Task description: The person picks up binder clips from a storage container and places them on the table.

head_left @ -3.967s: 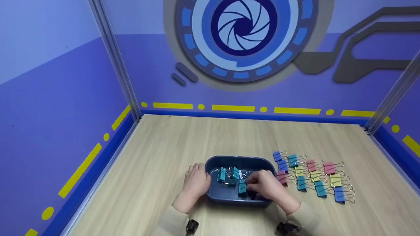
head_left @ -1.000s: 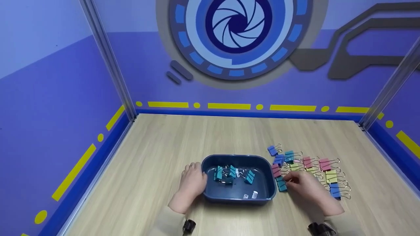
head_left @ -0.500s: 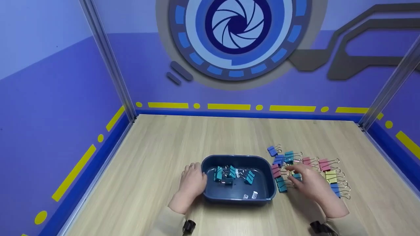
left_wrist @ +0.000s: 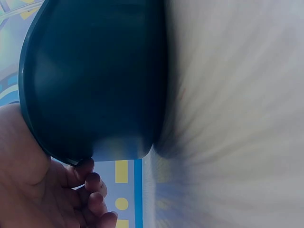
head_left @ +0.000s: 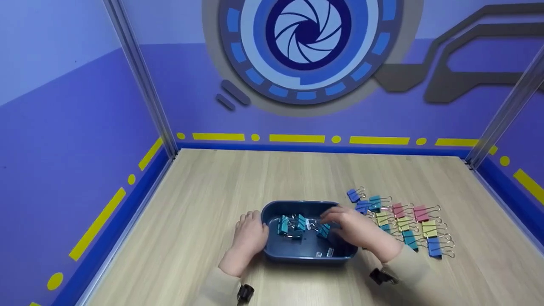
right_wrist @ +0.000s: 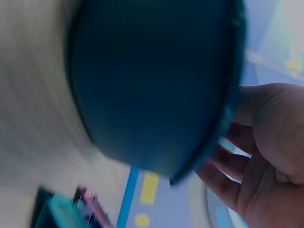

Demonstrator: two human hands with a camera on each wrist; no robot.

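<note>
A dark blue plastic tub [head_left: 297,255] holds several teal binder clips [head_left: 283,225]. My left hand [head_left: 250,233] rests against the tub's left side, its fingers loosely bent by the outer rim in the left wrist view. My right hand [head_left: 350,225] reaches over the right rim into the tub, fingers spread and nothing seen between them. Under its fingertips lies a teal binder clip [head_left: 324,230]; I cannot tell whether they touch it. In the right wrist view the fingers [right_wrist: 223,183] are partly hidden behind the tub wall [right_wrist: 156,85].
On the wooden table [head_left: 238,178], to the right of the tub, binder clips lie in rough rows: blue [head_left: 352,195], pink [head_left: 420,213], yellow [head_left: 429,228] and teal [head_left: 410,240]. My right hand and forearm cover some of them. Purple-blue panels [head_left: 85,127] enclose the table.
One teal binder clip has gone from the tub to the table's near left row. My right hand has let go of it and moved left into the tub; my left hand stays at the tub.
</note>
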